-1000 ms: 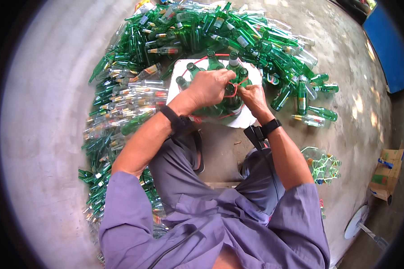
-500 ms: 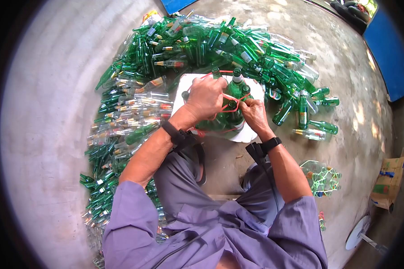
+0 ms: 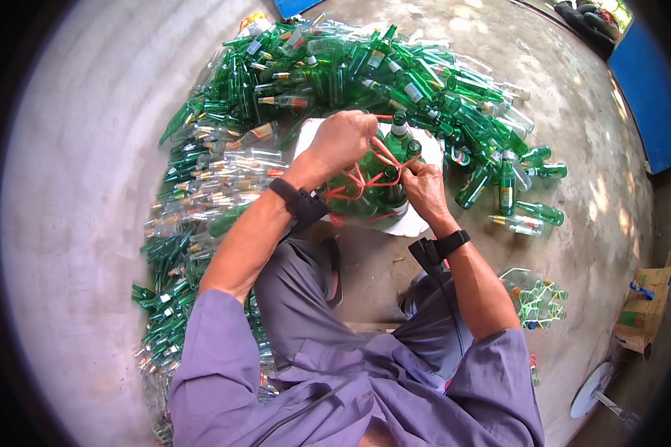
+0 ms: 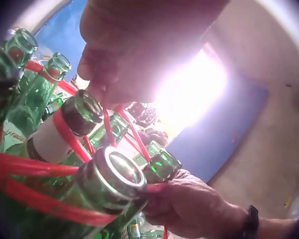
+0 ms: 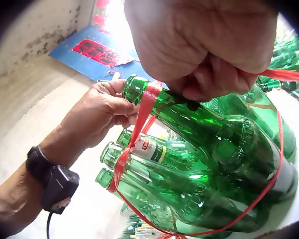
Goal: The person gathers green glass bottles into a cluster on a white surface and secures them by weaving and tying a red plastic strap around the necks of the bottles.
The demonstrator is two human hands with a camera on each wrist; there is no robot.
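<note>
A cluster of green glass bottles (image 5: 234,144) stands upright on a white slab (image 3: 410,227) before the person's knees. Red plastic string (image 5: 145,107) loops round the necks and lower bodies, crossing between the mouths. Over the far left of the cluster, the left hand (image 3: 341,140) pinches the string; two strands (image 4: 108,127) run down from its fingers in the left wrist view. The right hand (image 3: 425,188), curled at the right-hand necks, grips another part of the string, whose tail (image 5: 286,74) emerges beside its fist in the right wrist view.
Loose green and clear bottles (image 3: 328,78) are heaped behind the slab and down the left side (image 3: 171,261). Bottles bound with pale green string (image 3: 537,302) stand at right. Beyond lie a cardboard box (image 3: 643,309), a round white base (image 3: 593,389) and a blue panel (image 3: 652,97).
The left hand has moved left and away from the right hand, drawing red strands across the bottle necks. The right hand has stayed at the right-hand necks. The head view has tilted slightly.
</note>
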